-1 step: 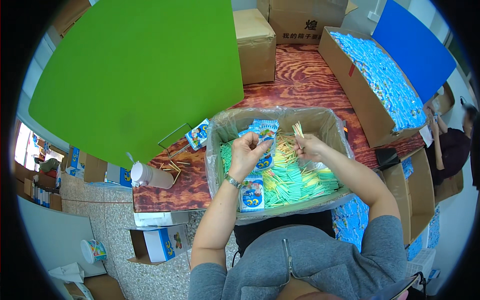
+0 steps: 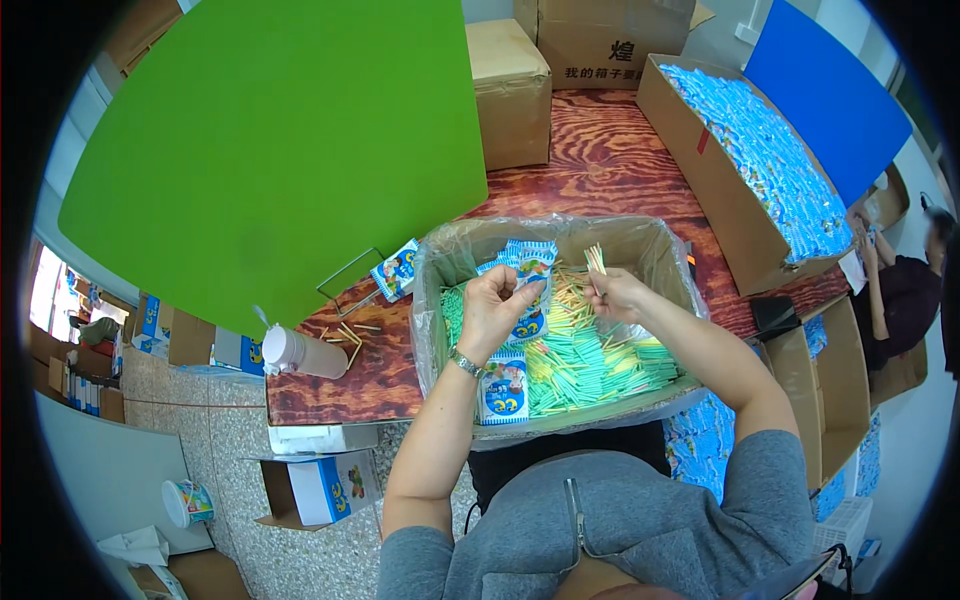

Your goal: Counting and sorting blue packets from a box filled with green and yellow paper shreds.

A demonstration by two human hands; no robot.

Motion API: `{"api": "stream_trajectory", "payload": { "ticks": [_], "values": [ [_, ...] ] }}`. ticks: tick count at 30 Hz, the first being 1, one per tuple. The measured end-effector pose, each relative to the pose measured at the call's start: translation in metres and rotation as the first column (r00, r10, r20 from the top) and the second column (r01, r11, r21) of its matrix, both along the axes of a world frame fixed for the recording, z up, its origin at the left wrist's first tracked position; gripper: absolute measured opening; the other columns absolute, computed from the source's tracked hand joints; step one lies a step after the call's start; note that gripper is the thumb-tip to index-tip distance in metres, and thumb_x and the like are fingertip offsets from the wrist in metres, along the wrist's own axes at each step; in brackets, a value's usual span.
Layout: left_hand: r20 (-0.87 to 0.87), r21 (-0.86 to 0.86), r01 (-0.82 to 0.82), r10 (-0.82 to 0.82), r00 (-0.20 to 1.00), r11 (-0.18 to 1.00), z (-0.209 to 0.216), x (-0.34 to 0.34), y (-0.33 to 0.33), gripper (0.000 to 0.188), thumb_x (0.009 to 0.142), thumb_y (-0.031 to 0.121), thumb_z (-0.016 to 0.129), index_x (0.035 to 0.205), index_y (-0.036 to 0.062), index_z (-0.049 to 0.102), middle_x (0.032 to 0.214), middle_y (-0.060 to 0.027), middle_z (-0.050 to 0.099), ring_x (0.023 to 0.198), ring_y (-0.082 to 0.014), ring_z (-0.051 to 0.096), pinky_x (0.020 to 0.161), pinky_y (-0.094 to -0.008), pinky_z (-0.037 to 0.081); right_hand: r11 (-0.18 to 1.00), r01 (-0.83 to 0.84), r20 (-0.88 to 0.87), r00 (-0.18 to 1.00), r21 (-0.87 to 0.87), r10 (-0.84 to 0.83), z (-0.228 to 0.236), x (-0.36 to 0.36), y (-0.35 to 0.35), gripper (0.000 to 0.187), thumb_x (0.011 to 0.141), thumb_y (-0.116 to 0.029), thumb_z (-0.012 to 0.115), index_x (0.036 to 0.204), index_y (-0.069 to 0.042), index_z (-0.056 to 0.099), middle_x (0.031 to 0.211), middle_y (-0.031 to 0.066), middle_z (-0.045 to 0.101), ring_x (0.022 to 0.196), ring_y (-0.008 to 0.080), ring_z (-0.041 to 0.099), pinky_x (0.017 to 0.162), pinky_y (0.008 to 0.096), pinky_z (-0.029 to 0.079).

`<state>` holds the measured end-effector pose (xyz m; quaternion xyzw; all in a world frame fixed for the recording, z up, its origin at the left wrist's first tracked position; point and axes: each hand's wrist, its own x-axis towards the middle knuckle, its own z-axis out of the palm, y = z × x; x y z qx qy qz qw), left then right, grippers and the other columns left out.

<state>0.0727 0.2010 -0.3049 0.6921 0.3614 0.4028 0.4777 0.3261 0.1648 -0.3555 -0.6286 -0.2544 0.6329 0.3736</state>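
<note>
In front of me is a plastic-lined carton (image 2: 432, 345) with a heap of thin green and yellow sticks (image 2: 585, 375) inside. My left hand (image 2: 492, 308) is closed, thumb and fingers pinching a small blue-and-white packet (image 2: 535, 298) above the heap. Further packets lie behind it, and one more packet (image 2: 504, 388) rests flat on the sticks by the near left wall. Held upright in my closed right hand (image 2: 622, 298) is a small bundle of pale sticks (image 2: 596, 260). The two hands are apart, over the carton.
A long carton (image 2: 690, 160) full of blue packets stands at the far right beside a blue panel (image 2: 830, 95). On the left are a green panel (image 2: 280, 150), a pink bottle (image 2: 305, 354), loose sticks and a packet (image 2: 396, 270). At far right sits another person (image 2: 905, 290).
</note>
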Motion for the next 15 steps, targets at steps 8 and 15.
{"api": "stream_trajectory", "payload": {
  "ticks": [8, 15],
  "values": [
    [0.097, -0.025, -0.027, 0.03, 0.995, 0.999, 0.0, 0.007, 0.0, 0.033, 0.077, 0.018, 0.078, 0.065, 0.0033, 0.051, 0.057, 0.002, 0.048, 0.053, -0.0057, 0.039, 0.047, -0.0243, 0.036, 0.993, 0.091, -0.181, 0.981, 0.08, -0.075, -0.013, 0.004, 0.024, 0.016, 0.101, -0.024, 0.047, 0.101, -0.008, 0.053, 0.081, -0.0001, 0.055, 0.069, 0.0078, 0.052, 0.059, 0.0231, 0.048],
    [-0.091, 0.303, -0.139, 0.174, 0.98, 0.943, 0.021, 0.007, -0.015, 0.025, 0.075, 0.016, 0.078, 0.073, 0.0022, 0.058, 0.059, -0.0051, 0.055, 0.053, -0.0139, 0.051, 0.05, -0.0293, 0.042, 0.813, -0.504, 0.44, 0.826, 0.293, 0.353, 0.149, -0.013, -0.011, 0.019, 0.1, -0.026, 0.047, 0.099, -0.008, 0.051, 0.08, 0.0009, 0.057, 0.068, 0.0108, 0.058, 0.059, 0.0273, 0.049]
  ]
}}
